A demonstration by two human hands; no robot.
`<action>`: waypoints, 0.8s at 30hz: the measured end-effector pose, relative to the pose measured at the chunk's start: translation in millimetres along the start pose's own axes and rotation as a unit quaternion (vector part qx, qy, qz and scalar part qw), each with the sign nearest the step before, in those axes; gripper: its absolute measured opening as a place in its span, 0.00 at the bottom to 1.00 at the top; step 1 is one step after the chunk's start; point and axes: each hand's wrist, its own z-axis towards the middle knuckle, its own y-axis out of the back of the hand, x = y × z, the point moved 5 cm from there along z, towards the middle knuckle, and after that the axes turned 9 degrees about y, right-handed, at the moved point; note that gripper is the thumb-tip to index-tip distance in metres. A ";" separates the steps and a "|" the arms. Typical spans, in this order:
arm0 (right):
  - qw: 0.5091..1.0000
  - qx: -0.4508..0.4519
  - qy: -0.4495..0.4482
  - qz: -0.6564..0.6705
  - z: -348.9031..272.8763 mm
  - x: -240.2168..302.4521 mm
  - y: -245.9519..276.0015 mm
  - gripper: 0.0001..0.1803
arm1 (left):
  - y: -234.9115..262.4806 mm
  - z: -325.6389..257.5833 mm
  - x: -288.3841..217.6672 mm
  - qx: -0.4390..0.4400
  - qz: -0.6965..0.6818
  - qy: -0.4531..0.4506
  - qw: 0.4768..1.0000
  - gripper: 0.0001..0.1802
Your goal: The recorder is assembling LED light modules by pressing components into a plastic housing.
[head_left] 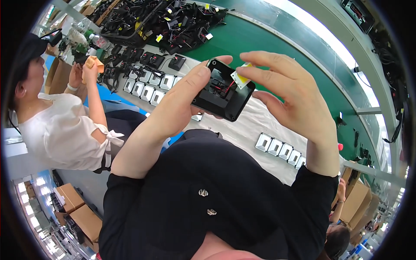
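Observation:
My left hand [187, 89] is closed around a black rectangular lamp housing [222, 103], thumb on its near side and fingers underneath. The housing's hollow inside faces up, with corner holes and dark wiring in it. A small white LED plate with a yellow face [239, 80] stands tilted over the housing's right side. Thin red and dark wires join the plate to the inside. My right hand [292, 84] grips the plate's upper edge with its fingertips; its thumb is close to the housing's right edge. Part of the plate is hidden behind those fingers.
White-framed reflector pieces [147, 93] stand in rows on the pale bench cover at left, with another row [285, 151] at right. Black lamp housings [177, 62] and a heap of wired lamp parts [182, 26] lie beyond. A co-worker [56, 125] is at my left, holding an orange piece.

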 end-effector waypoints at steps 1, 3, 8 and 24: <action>1.000 -0.006 0.014 -0.003 3.5 2.2 -1.6 0.25 | -0.4 -4.9 -2.5 -0.003 -0.002 -0.004 1.000 0.25; 1.000 0.014 -0.001 0.019 5.5 2.5 -2.0 0.22 | -1.1 -12.3 -7.0 -0.035 0.055 -0.013 0.998 0.25; 0.993 -0.002 -0.048 0.104 0.6 2.1 -1.6 0.18 | 3.6 -23.0 -5.8 -0.014 -0.033 -0.067 0.997 0.36; 0.992 0.010 0.124 -0.033 9.6 45.4 18.8 0.16 | -9.7 -9.7 -26.0 -0.049 0.319 -0.030 0.946 0.29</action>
